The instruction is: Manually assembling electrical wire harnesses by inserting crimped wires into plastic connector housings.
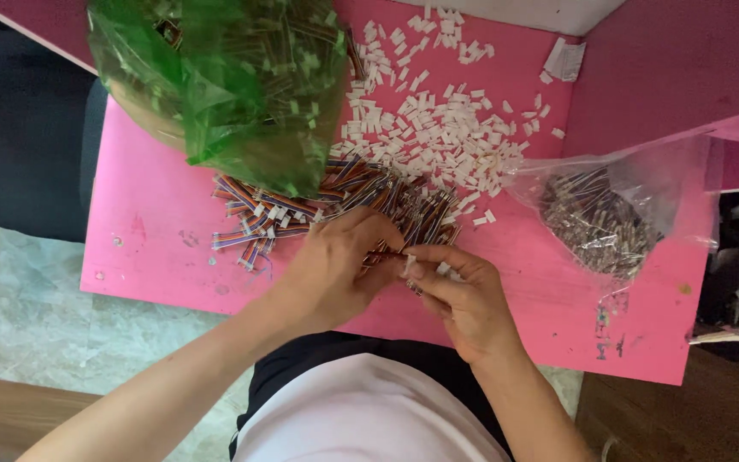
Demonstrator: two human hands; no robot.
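looking down from the head camera, i see both of my hands meeting over the near middle of the pink desk (156,222). my left hand (331,265) is curled, fingers pressed together around the near end of a short striped ribbon cable (387,254) at the edge of the cable pile. my right hand (464,299) comes in from the other side, thumb and forefinger pinching a small white connector (410,263) right at the tip of that cable, so the two hands are touching or all but touching at that spot. i cannot tell whether the connector is already seated on the wires.

just beyond my fingers lies the heap of multicoloured ribbon cables (301,210), spread toward the left and partly tucked under a large green plastic bag (224,77) stuffed with more of the same, which sits at the far left of the desk. farther back, toward the middle and right, is a wide scatter of loose white connectors (438,128). at the right edge a clear plastic bag (617,214) holds a dense bundle of cables, lying on the desk near a pink partition wall (669,60). a crumpled white scrap (564,60) rests by the far corner.
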